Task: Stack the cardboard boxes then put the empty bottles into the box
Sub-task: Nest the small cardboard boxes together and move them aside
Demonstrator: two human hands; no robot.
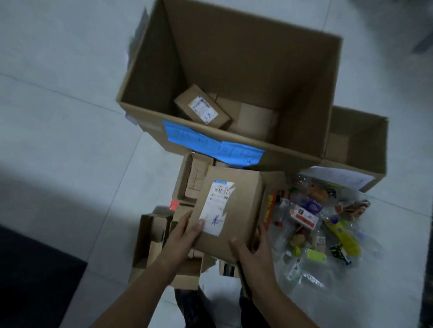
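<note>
The labelled box (236, 202) is sitting low in the centre of the view, held tilted above a heap of small cartons (155, 238); both hands are grasping it at its near end; the left hand (182, 239) is clasping the 7 o'clock corner, its fingers (186, 219) lying along the box's left side and the thumb pressing on top beside the white label (216, 206); the right hand (255, 254) is gripping the 5 o'clock corner, thumb on the top face and fingers (260, 234) curling round the right side.

At 12 o'clock from the held box a large open carton (239, 65) is standing upright on the floor (51, 107), with blue tape (211, 145) running across its near wall; a smaller parcel (200, 108) and other cardboard pieces are lying in its bottom; its near rim is standing between the held box and that open interior. At 2 o'clock a second open carton (360, 138) is standing against the large one. At 3 o'clock a heap of empty bottles (307, 217) is lying on the floor just beside the held box, a yellow bottle (343, 236) among them.

Bare tiled floor is stretching out toward 9 and 10 o'clock; a dark mat (20, 267) is lying at 8 o'clock.
</note>
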